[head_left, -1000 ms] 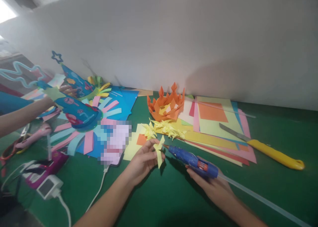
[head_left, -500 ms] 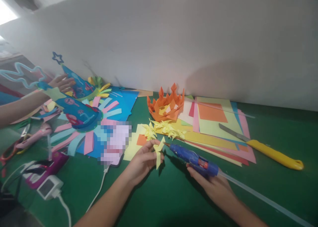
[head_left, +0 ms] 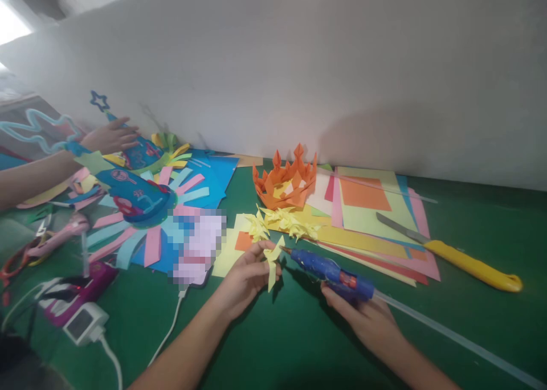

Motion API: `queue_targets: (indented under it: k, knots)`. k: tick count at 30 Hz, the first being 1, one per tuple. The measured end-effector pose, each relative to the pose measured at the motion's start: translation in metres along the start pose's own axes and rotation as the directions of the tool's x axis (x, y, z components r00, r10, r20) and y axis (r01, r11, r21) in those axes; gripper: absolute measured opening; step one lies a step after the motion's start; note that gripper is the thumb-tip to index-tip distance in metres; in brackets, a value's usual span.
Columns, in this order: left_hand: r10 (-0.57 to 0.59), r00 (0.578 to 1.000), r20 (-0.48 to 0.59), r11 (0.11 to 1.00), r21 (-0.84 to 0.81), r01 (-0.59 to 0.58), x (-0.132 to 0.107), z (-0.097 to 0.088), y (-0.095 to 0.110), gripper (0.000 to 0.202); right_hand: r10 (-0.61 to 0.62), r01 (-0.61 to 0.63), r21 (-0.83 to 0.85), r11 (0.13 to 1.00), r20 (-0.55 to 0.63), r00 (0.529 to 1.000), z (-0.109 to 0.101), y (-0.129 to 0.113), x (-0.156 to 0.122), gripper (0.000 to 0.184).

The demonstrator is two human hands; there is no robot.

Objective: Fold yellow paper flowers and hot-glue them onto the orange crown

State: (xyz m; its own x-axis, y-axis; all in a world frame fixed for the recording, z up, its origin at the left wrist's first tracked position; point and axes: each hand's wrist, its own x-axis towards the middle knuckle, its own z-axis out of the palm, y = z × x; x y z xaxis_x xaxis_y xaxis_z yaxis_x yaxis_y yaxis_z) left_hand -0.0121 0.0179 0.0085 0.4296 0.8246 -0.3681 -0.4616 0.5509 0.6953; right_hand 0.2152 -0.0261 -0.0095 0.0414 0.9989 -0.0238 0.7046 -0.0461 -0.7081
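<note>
Between the fingers of my left hand is a folded piece of yellow paper, held upright over the table. My right hand grips a blue hot glue gun from below; its handle is hidden by the palm. The nozzle points left, right beside the paper's upper tip; whether they touch I cannot tell. A long clear glue stick sticks out of the gun's back. Behind my hands lie several yellow folded paper pieces, in front of an orange paper crown.
On the right, a yellow-handled knife lies across coloured paper sheets. At left are blue party hats, a pink glue gun, scissors, a phone on a cable and a purple power strip. Another person's hand touches the rear hat.
The other person's hand has shifted slightly right and up along the rear hat. My own hands, the yellow paper and the glue gun stay almost still.
</note>
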Motion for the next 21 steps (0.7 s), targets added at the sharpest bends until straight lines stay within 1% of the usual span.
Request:
queue_targets:
  k: [3, 6, 8, 11, 13, 17, 21]
  knots:
    - [0.0, 1.0, 0.011, 1.0, 0.0, 0.0, 0.0, 0.0, 0.0, 0.031, 0.012, -0.013, 0.027, 1.0, 0.034, 0.999, -0.005, -0.007, 0.003, 0.043]
    - [0.006, 1.0, 0.014, 1.0, -0.01, -0.006, 0.001, -0.001, 0.0, 0.031, 0.019, -0.021, 0.052, 0.998, 0.038, 0.999, -0.008, -0.012, 0.003, 0.04]
    - [0.004, 1.0, 0.01, 1.0, -0.011, -0.003, 0.001, -0.002, 0.0, 0.031, 0.023, -0.024, 0.073, 0.997, 0.015, 1.0, -0.008, -0.014, 0.004, 0.039]
    - [0.002, 1.0, 0.008, 1.0, -0.015, -0.001, 0.0, -0.003, 0.0, 0.031, 0.062, -0.057, 0.07, 0.996, -0.063, 0.996, -0.012, -0.016, 0.007, 0.041]
    - [0.017, 1.0, 0.011, 0.999, -0.032, -0.016, 0.0, -0.003, 0.001, 0.032, 0.086, -0.079, 0.075, 0.994, -0.098, 0.991, -0.018, -0.017, 0.009, 0.041]
    - [0.046, 0.999, -0.006, 0.998, -0.048, -0.046, -0.002, -0.002, 0.003, 0.03, 0.096, -0.09, 0.16, 0.983, -0.031, 0.995, -0.036, -0.018, 0.014, 0.033]
    - [0.078, 0.995, -0.055, 0.997, -0.011, -0.079, -0.002, 0.002, 0.004, 0.029, 0.114, -0.112, 0.147, 0.983, -0.009, 0.993, -0.054, -0.003, 0.016, 0.028]
